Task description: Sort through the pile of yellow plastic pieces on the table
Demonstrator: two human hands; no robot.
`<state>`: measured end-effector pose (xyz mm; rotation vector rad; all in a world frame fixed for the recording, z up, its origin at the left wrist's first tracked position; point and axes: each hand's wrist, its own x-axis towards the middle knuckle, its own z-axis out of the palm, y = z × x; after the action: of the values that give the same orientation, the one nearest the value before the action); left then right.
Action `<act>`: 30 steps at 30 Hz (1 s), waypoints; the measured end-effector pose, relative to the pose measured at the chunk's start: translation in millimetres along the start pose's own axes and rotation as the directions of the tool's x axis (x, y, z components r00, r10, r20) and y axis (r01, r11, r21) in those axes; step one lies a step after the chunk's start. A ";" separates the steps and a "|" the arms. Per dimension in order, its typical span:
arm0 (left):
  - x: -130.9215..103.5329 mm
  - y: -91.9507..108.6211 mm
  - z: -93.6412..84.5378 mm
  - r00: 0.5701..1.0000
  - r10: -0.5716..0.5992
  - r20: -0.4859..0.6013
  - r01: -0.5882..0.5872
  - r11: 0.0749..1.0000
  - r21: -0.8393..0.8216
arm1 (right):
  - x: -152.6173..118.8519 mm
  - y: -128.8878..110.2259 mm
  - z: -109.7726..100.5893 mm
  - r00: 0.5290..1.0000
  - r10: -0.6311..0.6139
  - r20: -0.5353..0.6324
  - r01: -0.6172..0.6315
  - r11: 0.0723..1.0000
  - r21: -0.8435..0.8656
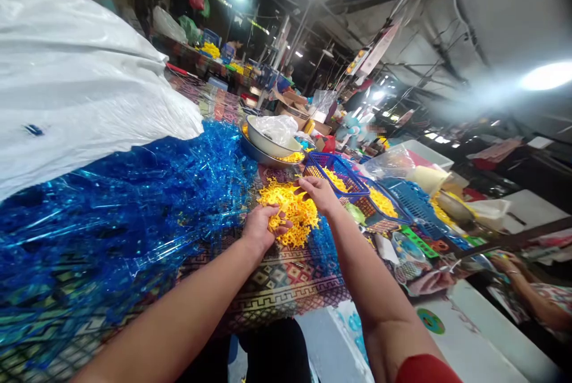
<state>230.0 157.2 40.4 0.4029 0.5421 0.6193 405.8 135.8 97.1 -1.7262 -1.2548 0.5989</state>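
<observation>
Your bare forearms [210,305] come in closest, a red sleeve [424,369] showing on the right one. Both reach over the patterned cloth [286,290] on the desk to a loose heap of yellow pieces [295,216], just ahead of your knees. Your left hand [263,227] touches the heap's near left edge, thumb and fingers apart. Your right hand [314,189] is at its far right edge, fingertips drawn in close to the thumb; you cannot tell whether they pinch a piece. To your left spreads crinkled blue film [134,210], partly under a bulky white sack [89,85]. Beyond the heap, a white bowl [270,142] sits tilted in a metal bowl [263,158]. Just right of them stands a blue basket [354,193], holding more yellow pieces. Farther right, you see another person's arm [536,299].
</observation>
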 end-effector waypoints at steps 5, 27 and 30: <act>0.2 -3.1 0.8 1.000 0.010 -0.014 -0.009 0.996 0.083 | -30.9 -12.9 25.2 0.958 -0.021 0.287 -0.019 0.990 0.137; 2.6 4.6 1.1 0.999 -0.052 -0.012 0.049 0.978 -0.204 | -53.1 3.5 53.1 0.988 -0.108 0.106 0.093 0.986 0.140; 2.7 5.5 0.7 0.998 -0.060 -0.015 0.054 0.969 -0.243 | -57.8 0.1 56.4 0.980 -0.153 0.129 0.150 0.988 0.032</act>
<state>229.8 163.0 42.8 0.1495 0.4902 0.6267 340.0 103.7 63.0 -1.5774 -1.4518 0.6419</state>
